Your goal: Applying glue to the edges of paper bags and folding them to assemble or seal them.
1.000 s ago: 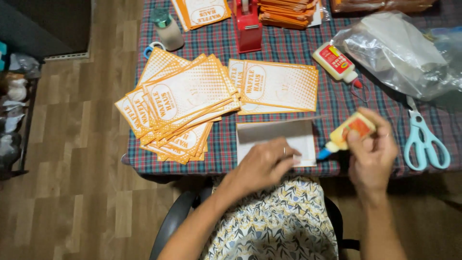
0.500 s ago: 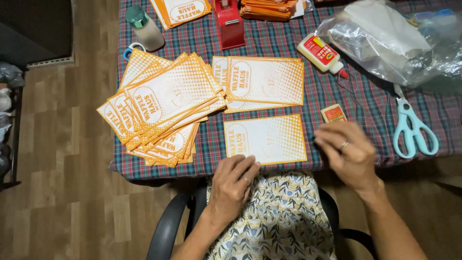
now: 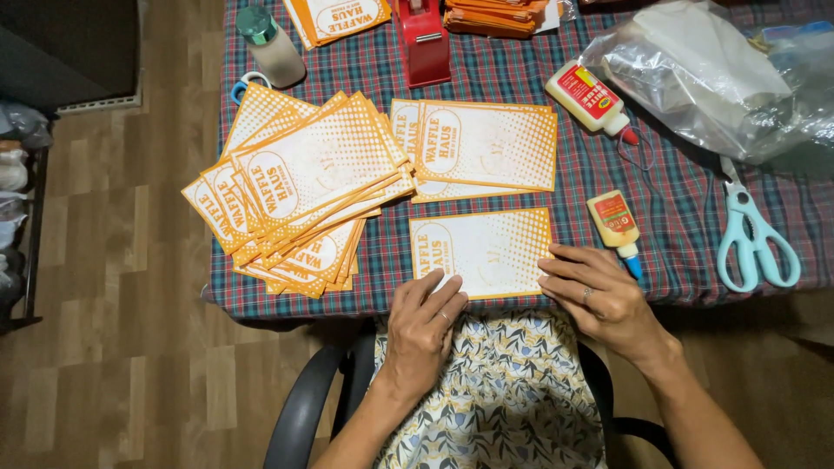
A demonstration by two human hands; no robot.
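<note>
An orange and white paper bag [image 3: 486, 247] lies flat at the table's near edge. My left hand [image 3: 426, 326] rests palm down on its lower left corner, fingers spread. My right hand [image 3: 599, 291] presses flat on its right edge, holding nothing. A small yellow glue bottle [image 3: 615, 221] with a blue tip lies just right of the bag, above my right hand. A fanned pile of the same bags [image 3: 300, 187] sits to the left, and a smaller stack [image 3: 486, 148] lies behind the single bag.
On the plaid tablecloth [image 3: 391, 252] are a white glue bottle [image 3: 589, 97], pale blue scissors [image 3: 754, 234], a clear plastic bag [image 3: 712, 74], a red tape dispenser [image 3: 424, 39] and a green-capped bottle [image 3: 271, 43]. Wood floor lies to the left; I sit on a black chair [image 3: 304, 408].
My right hand put down the small glue bottle it held a second ago. The bag now lies printed side up, and both hands have settled flat on its edges.
</note>
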